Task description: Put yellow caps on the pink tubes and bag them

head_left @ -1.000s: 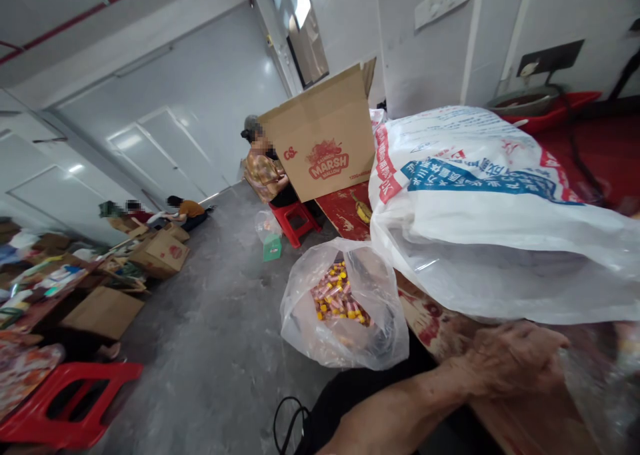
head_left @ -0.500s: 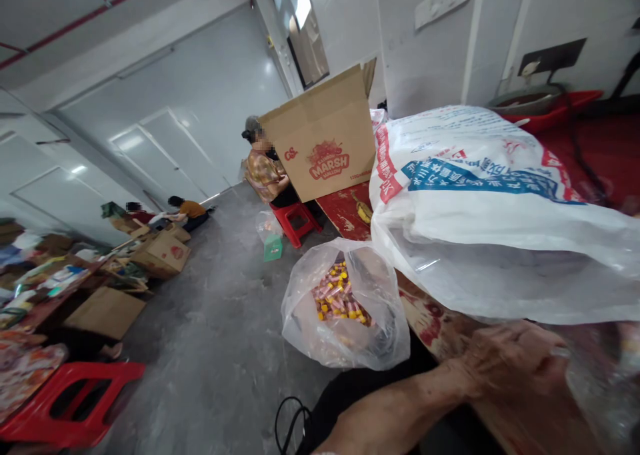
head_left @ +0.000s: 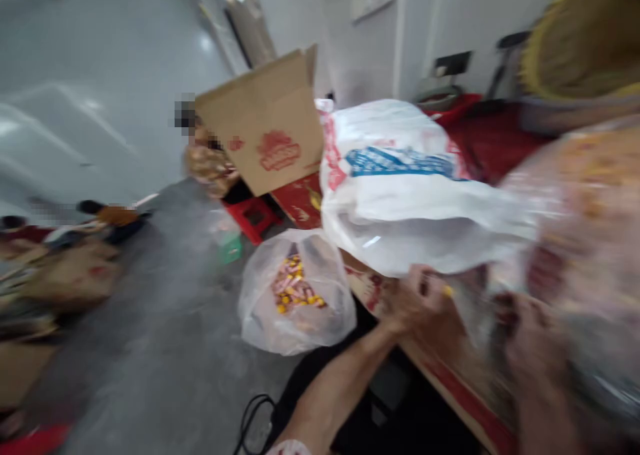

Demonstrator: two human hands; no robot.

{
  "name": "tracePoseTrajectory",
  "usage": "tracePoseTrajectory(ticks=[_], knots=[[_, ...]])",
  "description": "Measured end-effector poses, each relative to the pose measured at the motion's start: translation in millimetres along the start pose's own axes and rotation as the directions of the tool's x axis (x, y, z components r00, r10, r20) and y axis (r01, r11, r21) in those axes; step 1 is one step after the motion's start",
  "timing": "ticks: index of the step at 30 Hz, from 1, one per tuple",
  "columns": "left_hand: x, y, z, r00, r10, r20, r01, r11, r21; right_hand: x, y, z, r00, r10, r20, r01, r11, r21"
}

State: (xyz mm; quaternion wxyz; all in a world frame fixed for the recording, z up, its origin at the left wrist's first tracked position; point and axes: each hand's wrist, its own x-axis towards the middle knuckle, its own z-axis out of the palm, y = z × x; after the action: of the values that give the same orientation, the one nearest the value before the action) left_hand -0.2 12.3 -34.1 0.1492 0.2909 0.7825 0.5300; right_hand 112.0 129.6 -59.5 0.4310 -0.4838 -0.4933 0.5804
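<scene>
My left hand (head_left: 423, 308) is closed over the table edge, in front of the large white printed sack (head_left: 395, 208). A small yellow-ended piece (head_left: 447, 290) shows at its fingertips, the rest of it hidden. To its right, my right hand (head_left: 535, 338) is blurred, its fingers curled in beside clear plastic; what they hold is hidden. A large clear bag (head_left: 590, 195) with pinkish and yellow contents lies beyond it. Left of my left forearm, an open translucent bag (head_left: 250, 315) holds many small pink pieces with yellow ends (head_left: 295, 288).
A cardboard carton (head_left: 260, 125) stands at the far end of the red table (head_left: 295, 208), near a banana (head_left: 315, 198). Behind it a person (head_left: 207, 165) sits by a red stool (head_left: 253, 218). A woven yellow-brimmed hat (head_left: 575, 42) shows at the upper right. Black cable (head_left: 250, 415) lies below.
The view has swung right, so the sack, carton and bag sit further left. My right hand, the large clear bag and the hat now show. A yellow-ended piece appears at my left fingertips.
</scene>
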Motion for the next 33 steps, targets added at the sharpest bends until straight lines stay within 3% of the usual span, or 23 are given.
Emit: tracePoseTrajectory(ticks=[1, 3, 6, 10, 17, 24, 27, 29, 33], knots=[[1.0, 2.9, -4.0, 0.996, -0.083, -0.032, 0.081, 0.995, -0.057, 0.0, -3.6, -3.1, 1.000, -0.015, -0.027, 0.014, 1.000, -0.028], [6.8, 3.5, -7.8, 0.990, -0.142, 0.017, 0.142, 0.969, -0.204, 1.4, -6.3, -1.8, 1.000, -0.027, -0.017, 0.026, 0.999, -0.047], [15.4, -2.0, -4.7, 0.992, -0.081, 0.093, 0.106, 0.946, -0.306, 7.2, -0.4, 4.9, 0.999, -0.049, -0.001, 0.049, 0.998, -0.040], [15.5, -4.8, -0.9, 0.992, -0.003, 0.128, 0.035, 0.968, -0.250, 8.3, 7.3, 4.7, 0.996, -0.081, 0.032, 0.083, 0.996, -0.033], [15.2, -7.3, 0.1, 0.994, -0.022, 0.111, 0.044, 0.979, -0.200, 7.7, 8.6, 2.0, 0.995, -0.094, 0.046, 0.095, 0.995, -0.009], [17.4, -13.2, 3.9, 0.996, 0.040, 0.078, -0.033, 0.996, -0.083, 10.4, 11.3, 3.3, 0.993, -0.105, 0.046, 0.106, 0.994, -0.031], [14.9, -14.0, 5.7, 0.990, 0.107, 0.097, -0.111, 0.993, 0.035, 11.2, 12.0, 4.0, 0.995, -0.099, 0.031, 0.100, 0.995, -0.021], [13.3, -15.3, 8.5, 0.967, 0.212, 0.139, -0.230, 0.965, 0.125, 11.1, 11.5, 4.5, 0.996, -0.086, 0.022, 0.086, 0.996, -0.015], [17.7, -16.9, 18.7, 0.829, 0.485, 0.278, -0.544, 0.814, 0.204, 10.1, 8.2, 4.2, 0.997, -0.069, 0.038, 0.070, 0.997, -0.018]])
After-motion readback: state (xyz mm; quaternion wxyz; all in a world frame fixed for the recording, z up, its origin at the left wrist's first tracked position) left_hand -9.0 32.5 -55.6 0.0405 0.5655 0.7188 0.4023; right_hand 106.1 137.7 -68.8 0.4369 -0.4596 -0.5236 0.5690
